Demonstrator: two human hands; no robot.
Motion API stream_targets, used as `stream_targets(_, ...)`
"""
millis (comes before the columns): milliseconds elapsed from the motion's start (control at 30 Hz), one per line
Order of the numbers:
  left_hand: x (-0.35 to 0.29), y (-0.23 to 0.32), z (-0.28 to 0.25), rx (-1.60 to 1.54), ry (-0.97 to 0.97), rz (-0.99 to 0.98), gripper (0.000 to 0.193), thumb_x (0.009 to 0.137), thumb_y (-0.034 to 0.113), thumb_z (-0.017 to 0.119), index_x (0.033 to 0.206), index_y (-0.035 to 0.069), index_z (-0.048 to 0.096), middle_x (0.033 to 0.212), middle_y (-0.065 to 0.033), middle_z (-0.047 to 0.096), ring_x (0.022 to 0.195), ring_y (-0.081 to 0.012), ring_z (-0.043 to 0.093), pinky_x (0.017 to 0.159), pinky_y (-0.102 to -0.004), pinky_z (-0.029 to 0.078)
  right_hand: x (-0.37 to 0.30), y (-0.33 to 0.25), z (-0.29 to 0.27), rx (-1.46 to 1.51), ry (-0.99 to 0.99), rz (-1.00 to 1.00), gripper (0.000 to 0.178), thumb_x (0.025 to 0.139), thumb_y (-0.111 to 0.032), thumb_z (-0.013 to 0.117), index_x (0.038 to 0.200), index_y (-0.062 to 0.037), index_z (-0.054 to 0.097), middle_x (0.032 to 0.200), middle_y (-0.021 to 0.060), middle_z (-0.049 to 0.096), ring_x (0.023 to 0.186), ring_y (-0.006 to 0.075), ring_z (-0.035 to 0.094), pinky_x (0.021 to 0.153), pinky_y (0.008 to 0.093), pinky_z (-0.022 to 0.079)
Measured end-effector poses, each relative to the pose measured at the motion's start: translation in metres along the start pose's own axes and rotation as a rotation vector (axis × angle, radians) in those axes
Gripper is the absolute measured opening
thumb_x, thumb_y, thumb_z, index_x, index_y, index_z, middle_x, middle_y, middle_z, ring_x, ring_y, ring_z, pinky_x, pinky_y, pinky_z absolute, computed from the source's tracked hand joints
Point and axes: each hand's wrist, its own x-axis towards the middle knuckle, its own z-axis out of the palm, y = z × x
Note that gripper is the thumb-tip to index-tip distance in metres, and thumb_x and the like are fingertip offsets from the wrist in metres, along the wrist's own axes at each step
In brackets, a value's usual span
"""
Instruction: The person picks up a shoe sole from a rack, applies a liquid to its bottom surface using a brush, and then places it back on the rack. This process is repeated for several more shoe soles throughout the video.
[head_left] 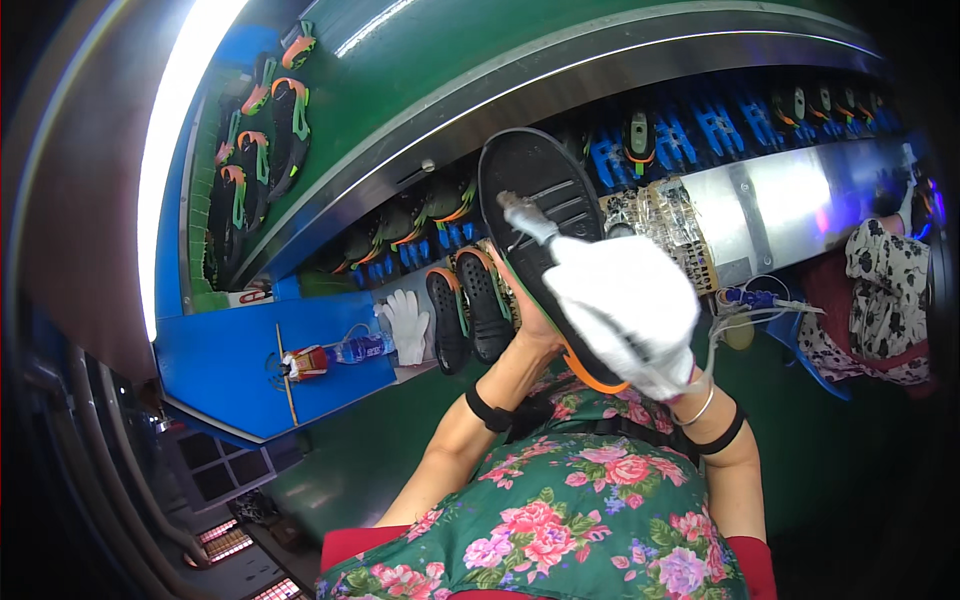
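Observation:
My bare left hand is wrapped round the side of a black shoe sole with a ribbed middle and a green and orange edge. It holds the sole up in front of me, above the bench. My right hand, in a white glove, is closed on a small brush with a greyish-brown tip. The brush tip lies over the ribbed part of the sole. The glove covers the lower part of the sole and most of the brush handle. Two black soles with holes stand just left of my left hand.
A white glove and a plastic bottle lie on a blue board at left. Blue shoe holders line the far conveyor. A green tray holds several shoe parts. Another person's patterned sleeve shows at right.

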Motion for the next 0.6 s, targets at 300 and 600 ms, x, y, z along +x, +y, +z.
stream_targets(300,-0.002,0.016,0.008,-0.115,-0.010,-0.010,0.119,0.079,0.100,0.025,0.147,0.005,0.049,0.134,-0.0211,0.063,0.121,-0.0376,0.063,0.109,-0.0507,0.049,0.003,0.009,0.000,0.058,-0.107,-0.026,0.040,0.081,-0.007,0.075,0.121,-0.0060,0.074,0.122,0.0137,0.074,0.107,0.0321,0.070,0.097,0.0423,0.054)
stream_targets(600,-0.003,0.031,0.025,0.197,-0.030,0.043,0.127,0.073,0.105,0.021,0.130,-0.003,0.056,0.109,-0.0208,0.069,0.094,-0.0292,0.070,0.083,-0.0435,0.060,-0.008,0.007,0.008,0.150,-0.071,0.068,0.031,0.078,-0.005,0.081,0.108,-0.0098,0.081,0.105,0.0116,0.078,0.093,0.0280,0.074,0.082,0.0374,0.058)
